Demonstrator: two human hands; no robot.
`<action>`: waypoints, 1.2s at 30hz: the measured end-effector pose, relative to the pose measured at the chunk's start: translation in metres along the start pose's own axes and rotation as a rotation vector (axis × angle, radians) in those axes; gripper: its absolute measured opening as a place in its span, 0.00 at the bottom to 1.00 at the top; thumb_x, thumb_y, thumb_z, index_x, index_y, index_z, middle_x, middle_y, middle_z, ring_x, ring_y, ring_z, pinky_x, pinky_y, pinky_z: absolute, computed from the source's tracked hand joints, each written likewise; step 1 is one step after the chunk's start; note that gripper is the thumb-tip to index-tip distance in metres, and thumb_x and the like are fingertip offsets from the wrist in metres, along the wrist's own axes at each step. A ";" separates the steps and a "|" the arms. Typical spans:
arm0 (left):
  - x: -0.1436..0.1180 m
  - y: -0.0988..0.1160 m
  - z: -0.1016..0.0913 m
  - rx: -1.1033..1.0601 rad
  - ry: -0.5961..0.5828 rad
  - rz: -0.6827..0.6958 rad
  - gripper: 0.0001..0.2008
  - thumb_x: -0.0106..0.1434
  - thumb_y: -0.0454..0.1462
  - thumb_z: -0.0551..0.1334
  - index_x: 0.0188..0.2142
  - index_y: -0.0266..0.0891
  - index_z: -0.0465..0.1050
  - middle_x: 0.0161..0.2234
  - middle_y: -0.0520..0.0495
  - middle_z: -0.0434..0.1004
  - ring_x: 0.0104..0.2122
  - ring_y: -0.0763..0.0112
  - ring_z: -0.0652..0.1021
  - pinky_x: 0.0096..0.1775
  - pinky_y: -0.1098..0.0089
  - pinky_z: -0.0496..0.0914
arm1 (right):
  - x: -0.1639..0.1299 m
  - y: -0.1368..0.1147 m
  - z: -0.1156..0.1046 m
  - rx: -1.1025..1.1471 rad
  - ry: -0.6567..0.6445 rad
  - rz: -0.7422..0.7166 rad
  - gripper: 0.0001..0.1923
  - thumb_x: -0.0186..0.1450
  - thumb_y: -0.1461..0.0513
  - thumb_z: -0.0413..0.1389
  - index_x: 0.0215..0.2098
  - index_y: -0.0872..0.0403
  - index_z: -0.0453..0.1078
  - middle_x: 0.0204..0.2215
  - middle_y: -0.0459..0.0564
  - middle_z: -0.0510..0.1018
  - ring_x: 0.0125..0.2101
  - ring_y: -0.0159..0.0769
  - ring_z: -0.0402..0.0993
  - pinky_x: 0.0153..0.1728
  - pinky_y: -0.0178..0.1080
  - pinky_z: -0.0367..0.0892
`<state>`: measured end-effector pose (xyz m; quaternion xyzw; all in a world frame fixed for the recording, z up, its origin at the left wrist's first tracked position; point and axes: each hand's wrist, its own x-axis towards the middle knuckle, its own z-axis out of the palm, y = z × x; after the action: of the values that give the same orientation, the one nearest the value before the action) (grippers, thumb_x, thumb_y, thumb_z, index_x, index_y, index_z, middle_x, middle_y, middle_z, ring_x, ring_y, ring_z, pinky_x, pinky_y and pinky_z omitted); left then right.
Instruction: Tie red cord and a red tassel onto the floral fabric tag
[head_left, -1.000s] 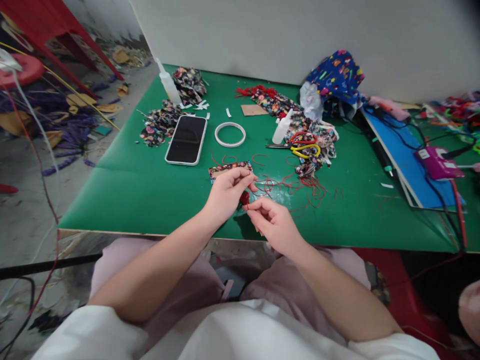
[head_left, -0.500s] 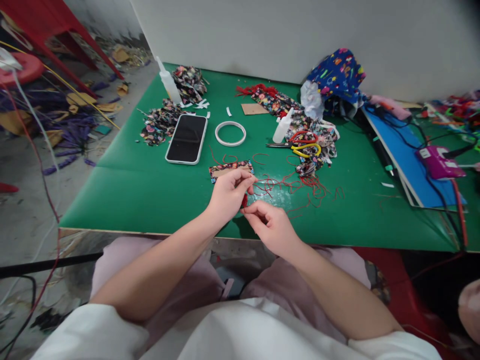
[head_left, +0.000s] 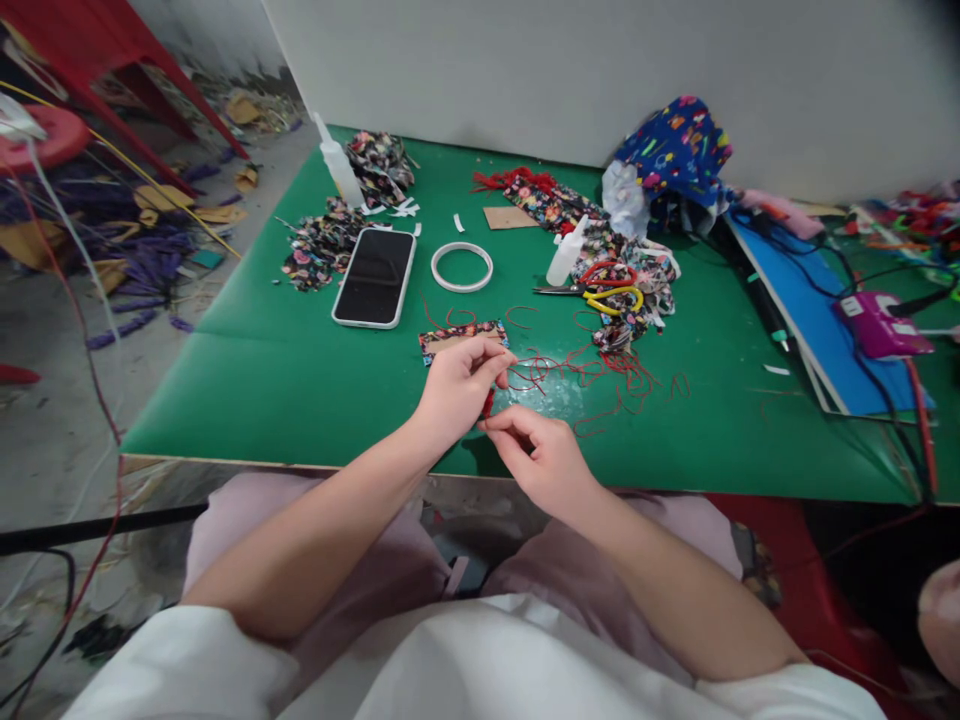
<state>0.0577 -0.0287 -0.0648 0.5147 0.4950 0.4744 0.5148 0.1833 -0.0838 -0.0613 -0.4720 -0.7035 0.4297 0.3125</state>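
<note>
Left hand (head_left: 459, 385) closed in a pinch on a small red cord piece (head_left: 489, 402), held just above the near edge of the green felt-covered table (head_left: 300, 380); right hand (head_left: 541, 455) also pinched shut, fingertips meeting the same red piece from below, though exactly how much cord sits between them is hard to tell at this size. Best handled with both pinches kept close together and the cord held taut, elbows low, so the fine piece does not slip or twist. Moving left to right across the table: a slim translucent squeeze bottle with a long nozzle (head_left: 337, 168), contents not readable, standing beside heaps of dark floral fabric scraps (head_left: 322, 245); a black smartphone in a white case (head_left: 374, 277); a white ring of tape (head_left: 461, 267); a floral fabric rectangle (head_left: 461, 337) just beyond the left hand; a second small white squeeze bottle (head_left: 565, 255); loose red cord offcuts (head_left: 600, 372); red-and-yellow-handled scissors (head_left: 611, 290); a blue patterned cloth bag (head_left: 679, 150), slumped, insides hidden.
</note>
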 end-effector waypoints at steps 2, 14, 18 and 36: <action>0.001 0.000 -0.001 -0.004 0.019 0.017 0.04 0.56 0.34 0.60 0.26 0.35 0.70 0.18 0.54 0.68 0.20 0.80 0.68 0.24 0.78 0.62 | 0.000 0.000 0.002 0.016 0.023 0.003 0.07 0.63 0.63 0.49 0.33 0.54 0.69 0.26 0.44 0.76 0.23 0.27 0.68 0.25 0.29 0.60; 0.001 0.003 -0.003 -0.112 -0.123 -0.080 0.07 0.59 0.39 0.59 0.30 0.36 0.68 0.21 0.54 0.70 0.20 0.80 0.70 0.23 0.79 0.63 | 0.003 0.000 -0.005 0.178 -0.033 0.096 0.08 0.63 0.60 0.49 0.33 0.54 0.68 0.20 0.42 0.69 0.19 0.24 0.62 0.20 0.29 0.58; 0.000 0.006 -0.005 -0.136 -0.242 -0.170 0.08 0.63 0.40 0.54 0.33 0.37 0.65 0.21 0.54 0.70 0.18 0.81 0.69 0.21 0.80 0.63 | 0.005 -0.001 -0.014 0.282 -0.020 0.153 0.08 0.62 0.60 0.50 0.34 0.54 0.69 0.19 0.41 0.68 0.17 0.23 0.60 0.18 0.28 0.57; -0.004 0.024 -0.025 -0.051 -0.555 -0.096 0.25 0.60 0.32 0.52 0.57 0.42 0.53 0.22 0.56 0.68 0.25 0.77 0.71 0.31 0.75 0.65 | 0.015 0.011 -0.041 0.350 0.050 0.255 0.12 0.55 0.61 0.59 0.38 0.54 0.72 0.20 0.42 0.73 0.21 0.26 0.69 0.21 0.29 0.67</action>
<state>0.0330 -0.0303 -0.0407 0.5875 0.3469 0.3028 0.6655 0.2169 -0.0547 -0.0532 -0.5065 -0.5447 0.5694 0.3501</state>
